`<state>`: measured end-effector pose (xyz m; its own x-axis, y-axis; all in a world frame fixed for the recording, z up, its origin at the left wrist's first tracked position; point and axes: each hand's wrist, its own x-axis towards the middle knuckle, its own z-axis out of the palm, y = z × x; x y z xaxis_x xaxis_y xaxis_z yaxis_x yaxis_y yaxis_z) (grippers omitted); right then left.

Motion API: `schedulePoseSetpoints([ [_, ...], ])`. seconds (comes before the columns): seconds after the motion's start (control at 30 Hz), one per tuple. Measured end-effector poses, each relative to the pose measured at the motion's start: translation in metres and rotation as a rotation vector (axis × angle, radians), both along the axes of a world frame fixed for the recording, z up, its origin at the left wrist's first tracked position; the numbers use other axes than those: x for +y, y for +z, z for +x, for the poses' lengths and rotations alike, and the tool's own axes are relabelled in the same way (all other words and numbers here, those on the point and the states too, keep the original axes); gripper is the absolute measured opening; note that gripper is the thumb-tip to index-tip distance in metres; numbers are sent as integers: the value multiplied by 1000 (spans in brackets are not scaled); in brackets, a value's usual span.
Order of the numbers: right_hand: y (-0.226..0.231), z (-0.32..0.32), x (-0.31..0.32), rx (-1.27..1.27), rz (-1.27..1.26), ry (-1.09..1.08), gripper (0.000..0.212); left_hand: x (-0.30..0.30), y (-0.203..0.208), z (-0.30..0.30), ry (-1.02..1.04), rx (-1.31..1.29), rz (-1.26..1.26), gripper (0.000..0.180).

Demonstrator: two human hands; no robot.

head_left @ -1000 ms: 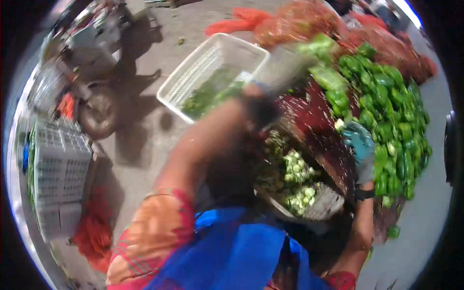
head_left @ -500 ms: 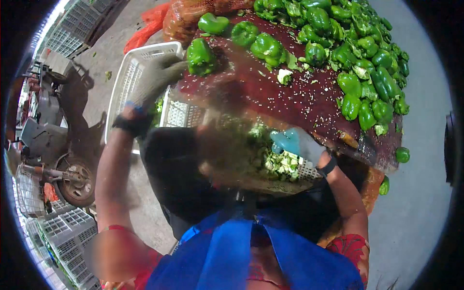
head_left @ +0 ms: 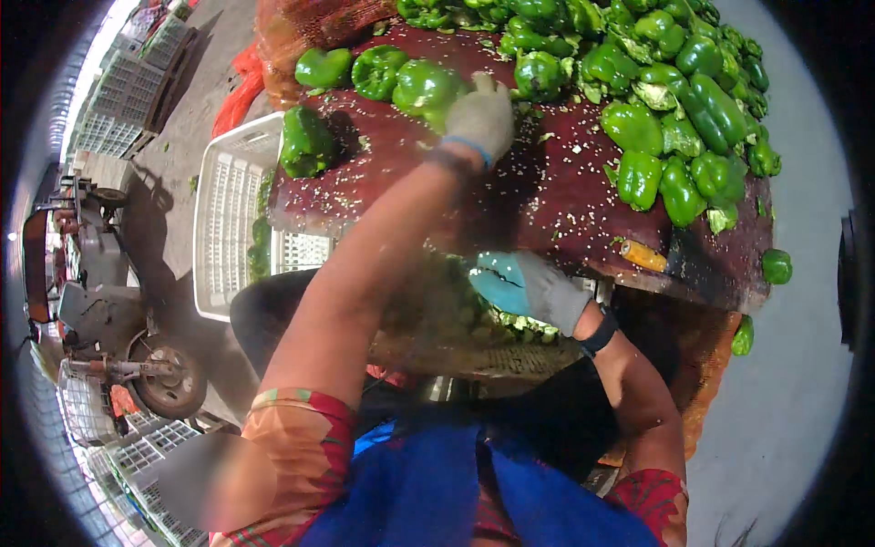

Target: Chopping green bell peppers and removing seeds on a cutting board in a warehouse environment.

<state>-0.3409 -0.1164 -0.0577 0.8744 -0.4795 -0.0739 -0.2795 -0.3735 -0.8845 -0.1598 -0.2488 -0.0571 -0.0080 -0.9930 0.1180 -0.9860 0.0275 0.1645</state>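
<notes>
My left hand (head_left: 481,123), in a pale glove, reaches across the dark red tabletop (head_left: 383,173). Its fingers are stretched apart beside a green bell pepper (head_left: 427,89), and no pepper shows in its grip. Two more bell peppers stand to the left of that one, and a single bell pepper (head_left: 307,142) sits at the table's left edge. My right hand (head_left: 529,287), in a teal and grey glove, hangs over a basket of pale green trimmings (head_left: 524,324) at my lap. Its fingers are curled together; whatever they may hold is hidden.
A large heap of bell peppers (head_left: 679,100) covers the table's far right. Pale seeds are scattered about. An orange-yellow handle-shaped object (head_left: 643,256) lies near the front edge. A white crate (head_left: 211,219) stands left of the table, a mesh sack (head_left: 305,41) behind it. A parked vehicle (head_left: 100,301) is farther left.
My left hand has swung from above the white crate to the right, over the table beside the peppers. My right hand stays over the basket. The head view has shifted somewhat.
</notes>
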Motion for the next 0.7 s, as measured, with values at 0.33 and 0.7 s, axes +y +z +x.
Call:
schedulePoseSetpoints([
  [0.33, 12, -20, -8, -153, 52, -250, 24, -22, 8, 1, 221, 142, 173, 50],
  [0.7, 35, -22, -17, -37, -10, -203, 26, -55, -1, -1, 14, 171, 148, 35],
])
